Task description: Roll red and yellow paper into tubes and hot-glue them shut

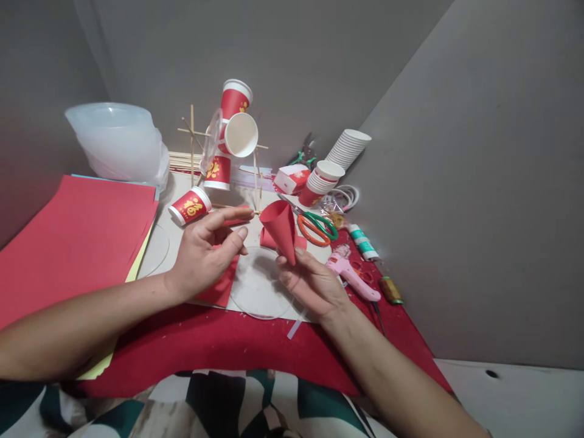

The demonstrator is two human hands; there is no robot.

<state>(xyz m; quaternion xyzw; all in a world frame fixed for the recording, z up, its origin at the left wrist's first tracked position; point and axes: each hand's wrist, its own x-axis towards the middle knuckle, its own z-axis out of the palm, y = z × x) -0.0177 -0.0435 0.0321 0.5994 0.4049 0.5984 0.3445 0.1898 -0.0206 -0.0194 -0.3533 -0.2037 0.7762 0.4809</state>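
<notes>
A red paper cone [278,225] is pinched near its pointed tip by my right hand [314,286], its wide mouth tilted up and to the left. My left hand [207,252] is beside it, index finger stretched toward the cone's rim, thumb apart, nothing visibly held. Below that hand lies red paper [223,286], partly hidden. A clear round disc [260,298] rests on the white board under the cone. Behind my hands stands a stack of red-and-white paper cups [216,172] with wooden sticks [192,146] around it.
Left are red paper sheets [82,231] and a translucent plastic container [114,140]. A printed paper cup [189,205] lies tipped on its side. Right are scissors [314,234], a pink glue gun [353,277], a thread spool [391,290] and stacked cups [349,149]. Grey walls enclose the table.
</notes>
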